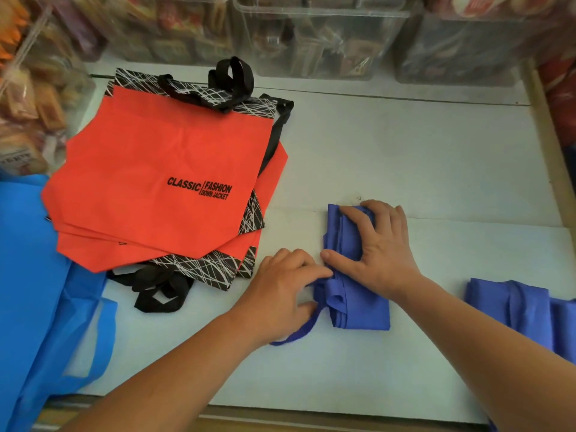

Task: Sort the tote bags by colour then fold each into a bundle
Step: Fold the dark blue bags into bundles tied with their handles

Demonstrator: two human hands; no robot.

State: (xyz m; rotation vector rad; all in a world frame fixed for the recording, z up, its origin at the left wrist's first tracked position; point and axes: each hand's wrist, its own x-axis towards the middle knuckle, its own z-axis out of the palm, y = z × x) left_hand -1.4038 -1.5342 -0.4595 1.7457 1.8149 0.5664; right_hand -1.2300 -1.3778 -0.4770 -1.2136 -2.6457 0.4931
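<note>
A violet-blue tote bag [358, 300], folded into a narrow strip, lies in the middle of the white table [405, 151]. My right hand [378, 247] presses flat on its far half, fingers spread. At the strip's left edge my left hand [285, 285] has its fingers curled and pinches the fabric, where a loose handle loop [299, 333] trails out. A stack of orange-red tote bags [149, 182] with black patterned trim lies to the left. Light blue bags [34, 291] hang over the near left edge. Another violet-blue bag [526, 310] lies at the right.
Clear plastic bins [318, 35] full of packaged goods line the back of the table. A bin of snacks [34, 104] stands at the far left. A wooden edge [551, 145] borders the table on the right.
</note>
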